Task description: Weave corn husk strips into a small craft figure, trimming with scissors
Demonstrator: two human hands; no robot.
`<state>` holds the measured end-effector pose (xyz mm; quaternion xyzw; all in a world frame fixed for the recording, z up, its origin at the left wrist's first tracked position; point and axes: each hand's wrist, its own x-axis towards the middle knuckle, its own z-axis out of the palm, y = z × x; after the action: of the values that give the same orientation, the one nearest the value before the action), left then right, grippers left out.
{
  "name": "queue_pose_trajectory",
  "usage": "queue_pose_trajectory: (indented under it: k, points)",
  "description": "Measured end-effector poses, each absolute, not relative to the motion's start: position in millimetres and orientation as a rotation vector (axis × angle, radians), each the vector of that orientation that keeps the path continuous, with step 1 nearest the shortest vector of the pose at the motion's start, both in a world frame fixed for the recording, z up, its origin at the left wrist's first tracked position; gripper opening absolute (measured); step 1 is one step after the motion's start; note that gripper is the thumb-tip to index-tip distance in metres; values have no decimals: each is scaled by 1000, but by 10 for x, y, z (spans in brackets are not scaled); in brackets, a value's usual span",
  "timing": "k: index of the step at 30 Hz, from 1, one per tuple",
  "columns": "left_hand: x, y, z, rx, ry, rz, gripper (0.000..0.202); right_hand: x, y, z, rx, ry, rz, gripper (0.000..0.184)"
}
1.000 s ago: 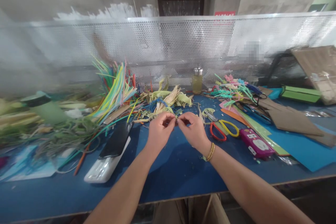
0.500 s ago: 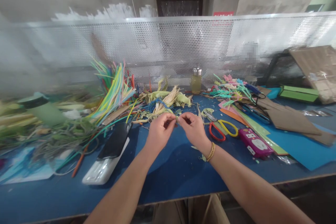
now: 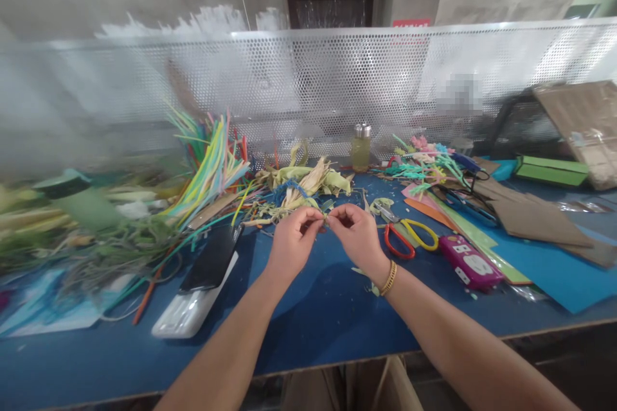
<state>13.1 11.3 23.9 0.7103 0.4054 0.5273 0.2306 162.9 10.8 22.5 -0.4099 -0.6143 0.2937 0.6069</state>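
My left hand [image 3: 296, 234] and my right hand [image 3: 355, 234] meet over the near side of the blue table, thumbs and forefingers pinched together. Between the fingertips is a small greenish strip [image 3: 326, 207], mostly hidden, which looks like corn husk. Just beyond them lies a heap of pale and green corn husks [image 3: 308, 186] with a blue fuzzy strand [image 3: 288, 187] across it. Scissors [image 3: 399, 237] with one red and one yellow handle rest right of my right hand. Left of my left hand, a black phone [image 3: 212, 260] lies on a white device [image 3: 193, 314].
Colourful pipe cleaners [image 3: 212, 167] stand at left behind tangled green strands [image 3: 130, 257]. A lidded jar [image 3: 360, 149] stands by the perforated metal screen [image 3: 328, 77]. Rightward are a magenta case [image 3: 470, 263], blue paper [image 3: 544, 270], brown cardboard [image 3: 535, 221] and pastel fuzzy stems [image 3: 419, 160].
Both hands stay nearly in place, fingertips still pinched together. The view has shifted very slightly.
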Motion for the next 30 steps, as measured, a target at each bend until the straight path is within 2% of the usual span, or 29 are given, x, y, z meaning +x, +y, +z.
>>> queue_pose_trajectory:
  k: [6, 15, 20, 30]
  points:
    - [144, 108, 255, 1953, 1136, 1441, 5, 1645, 132, 212, -939, -1377, 765, 13]
    - [112, 99, 279, 1869, 1163, 1506, 7, 1669, 123, 212, -956, -1481, 665, 9]
    - [76, 101, 300, 1948, 1148, 1433, 3, 1716, 120, 198, -932, -1617, 584, 16]
    - [93, 80, 312, 1947, 1174, 1417, 6, 1741, 83, 269, -939, -1712, 439, 7]
